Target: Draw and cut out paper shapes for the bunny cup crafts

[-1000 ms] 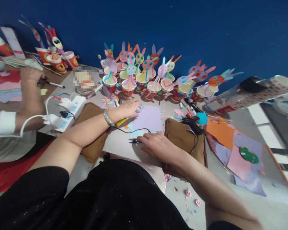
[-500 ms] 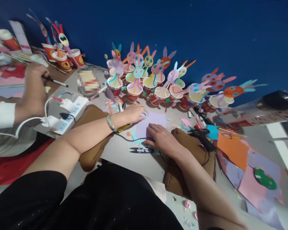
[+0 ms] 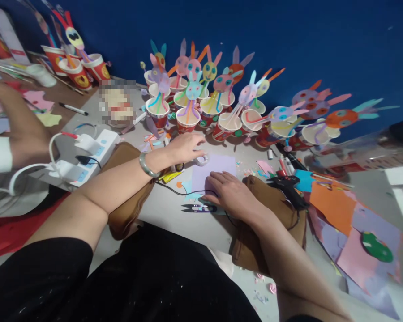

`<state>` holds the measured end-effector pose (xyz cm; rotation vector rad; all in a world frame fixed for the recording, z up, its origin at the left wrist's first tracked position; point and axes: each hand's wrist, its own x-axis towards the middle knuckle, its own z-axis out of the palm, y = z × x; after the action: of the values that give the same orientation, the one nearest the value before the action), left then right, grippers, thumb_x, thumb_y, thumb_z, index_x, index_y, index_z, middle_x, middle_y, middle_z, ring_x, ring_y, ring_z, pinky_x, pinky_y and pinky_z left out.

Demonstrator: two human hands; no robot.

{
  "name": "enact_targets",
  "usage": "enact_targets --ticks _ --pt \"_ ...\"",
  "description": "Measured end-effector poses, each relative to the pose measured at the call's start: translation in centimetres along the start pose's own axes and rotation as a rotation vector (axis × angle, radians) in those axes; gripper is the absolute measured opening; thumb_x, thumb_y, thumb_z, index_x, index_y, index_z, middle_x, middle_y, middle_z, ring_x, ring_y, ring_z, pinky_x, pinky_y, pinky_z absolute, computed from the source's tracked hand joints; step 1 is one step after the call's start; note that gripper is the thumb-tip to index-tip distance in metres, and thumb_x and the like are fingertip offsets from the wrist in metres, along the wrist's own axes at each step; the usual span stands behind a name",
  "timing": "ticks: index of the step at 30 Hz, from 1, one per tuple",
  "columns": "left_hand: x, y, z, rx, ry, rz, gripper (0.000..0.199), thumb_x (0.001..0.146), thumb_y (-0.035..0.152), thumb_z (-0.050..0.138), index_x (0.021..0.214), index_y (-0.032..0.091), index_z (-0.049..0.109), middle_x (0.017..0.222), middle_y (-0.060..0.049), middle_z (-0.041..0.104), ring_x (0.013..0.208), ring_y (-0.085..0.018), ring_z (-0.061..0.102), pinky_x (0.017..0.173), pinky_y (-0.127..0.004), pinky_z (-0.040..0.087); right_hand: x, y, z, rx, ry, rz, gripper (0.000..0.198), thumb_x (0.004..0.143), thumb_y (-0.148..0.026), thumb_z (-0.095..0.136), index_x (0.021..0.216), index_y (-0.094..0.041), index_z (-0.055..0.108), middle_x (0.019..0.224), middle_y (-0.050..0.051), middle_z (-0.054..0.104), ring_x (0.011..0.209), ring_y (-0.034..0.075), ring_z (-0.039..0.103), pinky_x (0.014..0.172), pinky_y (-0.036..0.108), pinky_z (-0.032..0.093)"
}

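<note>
Wall (image 3: 121,36): blue, behind the table. Table (image 3: 168,214): grey, littered with paper scraps. Cups (image 3: 188,117): grouped along the wall, most bearing paper heads with long ears. Cushions: brown, one (image 3: 130,210) beneath the left forearm, one (image 3: 248,252) beneath the right. Co-worker's arm (image 3: 27,118): at far left, in a white sleeve, well apart from the person's hands. Power strip (image 3: 104,145): beside the left cushion, white plugs fitted. Orange sheet (image 3: 332,205): to the right of the right cushion, among other papers. Purple sheet (image 3: 218,164): flat on the table between the hands. Right hand (image 3: 230,193): palm down, fingers extended and close together, the front of them resting on the purple sheet; nothing grasped; a black cable (image 3: 181,193) runs to it. Left hand (image 3: 186,148): released, fingers loosely bent, thumb apart from them, above the near side of the tape roll; contact with the roll cannot be confirmed. Glue gun (image 3: 292,190): black, on the right cushion. Snips (image 3: 201,209): just below the right thumb, blades pointing left. Tape roll (image 3: 200,164): lying at the purple sheet's upper left corner.
</note>
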<state>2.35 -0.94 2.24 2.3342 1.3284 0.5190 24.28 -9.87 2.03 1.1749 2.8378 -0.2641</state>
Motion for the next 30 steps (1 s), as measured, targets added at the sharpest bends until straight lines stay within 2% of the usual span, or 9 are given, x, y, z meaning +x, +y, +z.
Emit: enact_targets --ticks 2,4,7,9,12,18,23,27,30 --pt "0.1 -0.4 -1.1 -0.144 0.169 0.02 0.021 0.09 0.03 0.062 0.099 0.013 0.07 0.09 -0.006 0.073 0.077 -0.014 0.063 0.074 -0.027 0.047 0.0 0.0 -0.5 -0.002 0.047 -0.027 0.027 0.095 -0.038 0.061 0.109 -0.015 0.066 0.115 0.016 0.07 0.107 0.03 0.064 0.101 0.043 0.044" --pt "0.1 -0.8 -2.1 -0.251 0.318 0.05 0.022 0.094 0.032 0.056 0.085 0.015 0.067 0.073 -0.002 0.067 0.065 -0.011 0.056 0.065 -0.025 0.043 0.2 -0.5 -1.1 -0.022 0.095 -0.057 0.019 0.098 -0.027 0.054 0.104 -0.015 0.068 0.103 0.014 0.072 0.1 0.028 0.064 0.094 0.041 0.045" --pt "0.1 -1.2 -2.7 -0.34 0.456 0.093 0.03 0.096 0.034 0.051 0.074 0.017 0.061 0.062 0.001 0.057 0.057 -0.009 0.048 0.058 -0.026 0.037 1.2 -1.5 -2.1 -0.079 0.097 -0.113 0.027 0.101 -0.022 0.046 0.088 -0.015 0.068 0.081 0.01 0.07 0.082 0.024 0.064 0.085 0.037 0.045" --pt "0.1 -1.4 -2.8 -0.356 0.518 0.109 0.031 0.096 0.036 0.053 0.071 0.019 0.058 0.06 0.002 0.052 0.056 -0.009 0.045 0.056 -0.026 0.036 2.3 -2.0 -2.7 -0.123 0.067 -0.124 0.03 0.102 -0.027 0.046 0.084 -0.015 0.068 0.078 0.009 0.069 0.078 0.022 0.064 0.082 0.035 0.044" --pt "0.1 -1.5 -2.9 -0.346 0.587 0.097 0.033 0.096 0.04 0.053 0.07 0.02 0.056 0.059 0.003 0.046 0.057 -0.01 0.043 0.054 -0.026 0.036 4.4 -2.0 -3.2 -0.173 0.007 -0.067 0.03 0.102 -0.033 0.047 0.091 -0.015 0.07 0.082 0.01 0.071 0.08 0.022 0.066 0.078 0.034 0.042" --pt "0.4 -2.0 -3.2 -0.355 0.716 0.041 0.038 0.099 0.048 0.049 0.074 0.021 0.059 0.063 0.001 0.046 0.062 -0.011 0.047 0.058 -0.026 0.041 8.3 -1.4 -3.6 -0.22 -0.049 0.009 0.03 0.1 -0.022 0.048 0.122 -0.017 0.067 0.105 0.01 0.074 0.083 0.021 0.067 0.069 0.031 0.037" --pt "0.6 -2.4 -3.2 -0.367 0.771 0.03 0.041 0.1 0.052 0.045 0.073 0.022 0.055 0.065 0.0 0.042 0.062 -0.012 0.045 0.059 -0.029 0.041 10.3 -1.6 -3.6 -0.239 -0.037 0.002 0.033 0.101 -0.026 0.044 0.122 -0.017 0.068 0.105 0.011 0.074 0.084 0.021 0.068 0.065 0.031 0.036" --pt "0.6 -2.3 -3.2 -0.343 0.764 0.001 0.04 0.1 0.05 0.044 0.072 0.023 0.054 0.066 0.0 0.041 0.063 -0.014 0.045 0.061 -0.03 0.042 11.9 -2.0 -3.6 -0.223 -0.039 0.003 0.035 0.102 -0.028 0.043 0.124 -0.018 0.068 0.107 0.011 0.074 0.087 0.022 0.069 0.065 0.03 0.038" --pt "0.5 -2.2 -3.1 -0.334 0.752 0.004 0.039 0.1 0.049 0.044 0.073 0.023 0.054 0.066 0.0 0.042 0.065 -0.014 0.046 0.063 -0.03 0.043 13.5 -2.4 -3.4 -0.181 -0.036 -0.015 0.037 0.103 -0.027 0.042 0.118 -0.013 0.072 0.104 0.011 0.074 0.093 0.022 0.071 0.069 0.028 0.04"
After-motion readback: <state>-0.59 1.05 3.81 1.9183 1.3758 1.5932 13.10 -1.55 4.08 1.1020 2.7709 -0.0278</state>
